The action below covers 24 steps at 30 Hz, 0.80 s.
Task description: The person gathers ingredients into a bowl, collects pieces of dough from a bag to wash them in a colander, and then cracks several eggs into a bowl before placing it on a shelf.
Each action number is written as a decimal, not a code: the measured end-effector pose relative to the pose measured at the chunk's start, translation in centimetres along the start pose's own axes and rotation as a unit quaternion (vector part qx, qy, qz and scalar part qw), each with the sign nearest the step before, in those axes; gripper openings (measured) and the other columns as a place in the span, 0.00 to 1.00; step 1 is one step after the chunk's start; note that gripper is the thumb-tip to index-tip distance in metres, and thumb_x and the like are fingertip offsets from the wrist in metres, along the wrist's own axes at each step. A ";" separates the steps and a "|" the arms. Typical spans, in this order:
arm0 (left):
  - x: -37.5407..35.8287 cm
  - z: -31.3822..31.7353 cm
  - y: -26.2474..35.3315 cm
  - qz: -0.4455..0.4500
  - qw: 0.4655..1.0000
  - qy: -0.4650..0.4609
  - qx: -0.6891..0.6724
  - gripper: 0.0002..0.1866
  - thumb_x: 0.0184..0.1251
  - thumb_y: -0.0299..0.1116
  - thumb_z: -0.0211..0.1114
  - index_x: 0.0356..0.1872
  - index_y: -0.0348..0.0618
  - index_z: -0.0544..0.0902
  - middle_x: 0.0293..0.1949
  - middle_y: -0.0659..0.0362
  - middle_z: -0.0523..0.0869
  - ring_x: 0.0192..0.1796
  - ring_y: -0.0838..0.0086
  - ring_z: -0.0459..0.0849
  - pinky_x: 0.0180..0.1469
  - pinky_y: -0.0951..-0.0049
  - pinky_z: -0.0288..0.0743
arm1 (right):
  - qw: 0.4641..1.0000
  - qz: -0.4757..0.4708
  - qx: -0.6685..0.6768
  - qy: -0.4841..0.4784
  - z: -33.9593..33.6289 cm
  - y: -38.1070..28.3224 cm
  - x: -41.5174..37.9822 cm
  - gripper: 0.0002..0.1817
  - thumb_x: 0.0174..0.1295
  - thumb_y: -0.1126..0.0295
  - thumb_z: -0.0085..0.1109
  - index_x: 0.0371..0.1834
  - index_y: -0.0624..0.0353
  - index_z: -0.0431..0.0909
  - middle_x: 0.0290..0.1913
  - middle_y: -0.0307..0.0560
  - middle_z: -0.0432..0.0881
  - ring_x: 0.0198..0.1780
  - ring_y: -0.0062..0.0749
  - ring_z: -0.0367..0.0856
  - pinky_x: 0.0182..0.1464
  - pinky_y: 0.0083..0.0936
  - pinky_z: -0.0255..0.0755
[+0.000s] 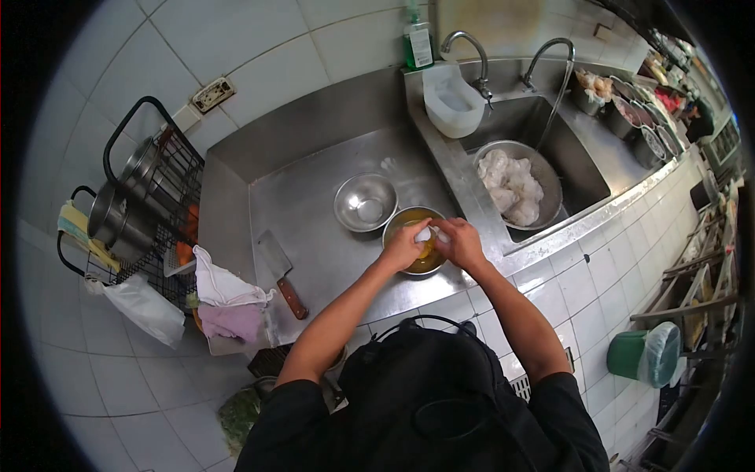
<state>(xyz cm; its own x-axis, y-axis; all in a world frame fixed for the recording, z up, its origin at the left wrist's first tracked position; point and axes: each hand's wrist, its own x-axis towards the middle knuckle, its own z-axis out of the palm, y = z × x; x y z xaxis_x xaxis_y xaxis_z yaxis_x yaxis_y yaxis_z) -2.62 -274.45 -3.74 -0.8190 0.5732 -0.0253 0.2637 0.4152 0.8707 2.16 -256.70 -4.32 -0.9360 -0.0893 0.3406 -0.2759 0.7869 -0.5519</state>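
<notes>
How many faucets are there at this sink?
2. One faucet arches by the white plastic tub; the second faucet, to its right, runs water over the sunken basin. I see no sign of a hidden one.

A brushed stainless-steel counter (314,173) bears a shallow round silver metal bowl (366,203), a second round metal bowl holding yellow liquid (425,266), and a brown-handled, broad-bladed knife (291,297).
</notes>
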 end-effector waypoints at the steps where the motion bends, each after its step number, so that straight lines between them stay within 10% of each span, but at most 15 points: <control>1: 0.0 -0.5 1.3 -0.051 0.998 -0.026 -0.001 0.31 0.54 0.20 0.56 0.64 0.36 0.71 0.49 0.48 0.83 0.46 0.73 0.82 0.51 0.76 0.72 | 1.000 0.000 0.003 0.008 -0.1 0.1 0.1 0.20 0.47 0.70 0.62 0.47 0.50 0.81 0.37 0.53 0.83 0.38 0.49 0.82 0.43 0.36 0.76; 7: 1.7 1.9 0.8 -0.059 0.906 0.030 -0.418 0.28 0.63 0.20 0.51 0.67 0.33 0.65 0.65 0.53 0.72 0.64 0.71 0.72 0.66 0.77 0.61 | 0.871 0.224 0.438 0.003 -0.3 0.1 -0.5 0.18 0.57 0.68 0.62 0.51 0.59 0.76 0.34 0.39 0.82 0.28 0.27 0.78 0.31 0.27 0.72; 13: 3.0 5.9 5.7 0.049 0.981 -0.041 -0.185 0.29 0.68 0.31 0.54 0.68 0.32 0.62 0.71 0.45 0.61 0.74 0.64 0.57 0.72 0.71 0.52 | 0.539 0.341 0.770 -0.016 -4.3 2.6 -5.3 0.15 0.62 0.62 0.61 0.52 0.46 0.75 0.39 0.31 0.77 0.37 0.18 0.71 0.36 0.19 0.66; 18: 3.5 11.7 11.6 0.012 0.964 -0.234 -0.127 0.32 0.69 0.34 0.55 0.71 0.35 0.58 0.70 0.45 0.63 0.72 0.67 0.61 0.70 0.72 0.55 | 0.566 0.314 0.758 0.083 -9.1 5.9 -13.1 0.19 0.62 0.62 0.61 0.56 0.52 0.74 0.34 0.32 0.78 0.25 0.16 0.72 0.26 0.16 0.63; 24: 4.8 17.0 13.3 -0.021 0.955 -0.228 -0.190 0.30 0.70 0.32 0.56 0.72 0.41 0.59 0.67 0.52 0.70 0.62 0.66 0.74 0.59 0.69 0.69 | 0.486 0.389 0.717 0.315 -13.3 11.6 -28.0 0.19 0.61 0.60 0.61 0.54 0.51 0.75 0.37 0.37 0.82 0.23 0.14 0.69 0.22 0.14 0.60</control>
<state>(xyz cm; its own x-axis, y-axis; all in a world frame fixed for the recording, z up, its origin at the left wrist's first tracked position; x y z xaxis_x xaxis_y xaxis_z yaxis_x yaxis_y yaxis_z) 5.58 -254.18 -0.67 -0.4956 0.8453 -0.1996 -0.0393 0.2077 0.9774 28.06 -236.89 -10.13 -0.7507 0.4544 -0.4795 -0.1834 -0.8407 -0.5095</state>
